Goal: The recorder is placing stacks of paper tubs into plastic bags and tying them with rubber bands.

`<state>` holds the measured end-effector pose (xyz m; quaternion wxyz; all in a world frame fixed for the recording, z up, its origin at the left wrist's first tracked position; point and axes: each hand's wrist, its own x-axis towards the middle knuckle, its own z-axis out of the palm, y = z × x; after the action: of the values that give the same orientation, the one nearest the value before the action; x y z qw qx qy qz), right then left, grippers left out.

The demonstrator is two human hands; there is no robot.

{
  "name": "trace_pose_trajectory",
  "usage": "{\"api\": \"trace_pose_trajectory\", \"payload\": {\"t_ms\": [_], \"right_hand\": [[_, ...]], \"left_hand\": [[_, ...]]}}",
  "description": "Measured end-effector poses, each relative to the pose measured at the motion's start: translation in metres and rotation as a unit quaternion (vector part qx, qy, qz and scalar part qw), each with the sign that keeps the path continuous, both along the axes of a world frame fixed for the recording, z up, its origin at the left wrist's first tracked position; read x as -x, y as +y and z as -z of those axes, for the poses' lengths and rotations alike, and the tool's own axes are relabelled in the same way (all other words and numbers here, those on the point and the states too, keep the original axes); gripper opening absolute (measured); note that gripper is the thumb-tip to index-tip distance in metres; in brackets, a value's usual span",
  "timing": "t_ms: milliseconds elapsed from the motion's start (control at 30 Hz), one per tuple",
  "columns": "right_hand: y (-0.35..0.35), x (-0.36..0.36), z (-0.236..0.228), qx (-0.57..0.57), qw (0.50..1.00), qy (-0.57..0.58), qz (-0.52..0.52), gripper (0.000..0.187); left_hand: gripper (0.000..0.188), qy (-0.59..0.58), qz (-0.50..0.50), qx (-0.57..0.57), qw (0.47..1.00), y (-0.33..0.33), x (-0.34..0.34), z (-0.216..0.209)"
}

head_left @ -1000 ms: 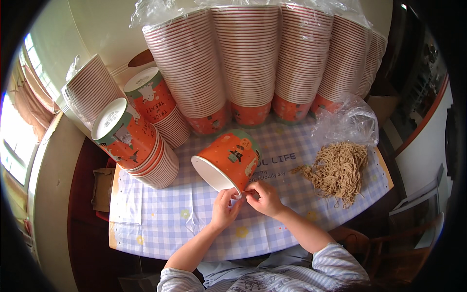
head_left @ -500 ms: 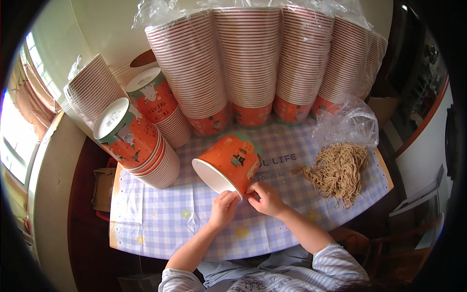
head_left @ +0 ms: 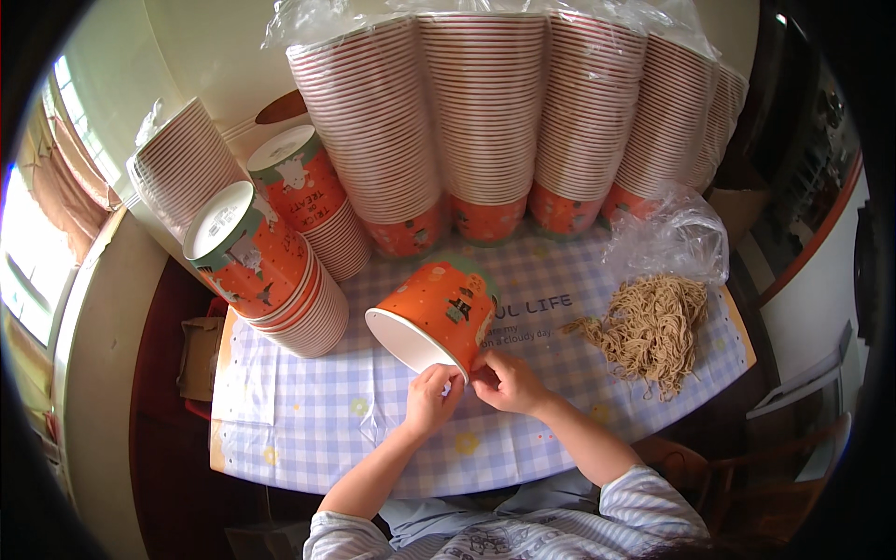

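An orange paper bucket (head_left: 431,299) with a green base band and printed figures lies tilted on its side on the table, its white mouth facing left and toward me. My left hand (head_left: 434,399) is closed on the near part of its rim, with fingertips at the inside of the mouth. Against the outer wall by the same stretch of rim, my right hand (head_left: 507,383) is pinched closed. Whatever its fingertips hold is too small and hidden to make out. A small dark hole shows near the rim's far left edge.
Tall bagged stacks of paper buckets (head_left: 481,112) line the back. Upside-down bucket stacks (head_left: 271,271) stand at left. A heap of tan cord (head_left: 653,327) lies at right by a crumpled clear plastic bag (head_left: 677,233). A checked tablecloth (head_left: 327,448) covers the table.
Both hands stay at the bucket's near rim, with only slight finger movement. The whole view has shifted a little; nothing has been let go.
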<state>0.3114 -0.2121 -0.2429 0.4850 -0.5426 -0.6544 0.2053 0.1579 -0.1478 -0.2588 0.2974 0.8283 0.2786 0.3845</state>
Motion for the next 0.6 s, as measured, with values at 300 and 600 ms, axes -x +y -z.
{"api": "trace_pose_trajectory", "payload": {"t_ms": [300, 600], "right_hand": [[0.001, 0.003, 0.002, -0.028, 0.997, -0.007, 0.07, 0.026], [0.005, -0.001, 0.001, -0.036, 0.993, -0.037, 0.109, 0.023]], "left_hand": [[0.006, -0.033, 0.04, 0.075, 0.996, -0.002, 0.001, 0.001], [0.008, -0.242, 0.111, 0.236, 0.935, 0.009, 0.009, 0.007]]}}
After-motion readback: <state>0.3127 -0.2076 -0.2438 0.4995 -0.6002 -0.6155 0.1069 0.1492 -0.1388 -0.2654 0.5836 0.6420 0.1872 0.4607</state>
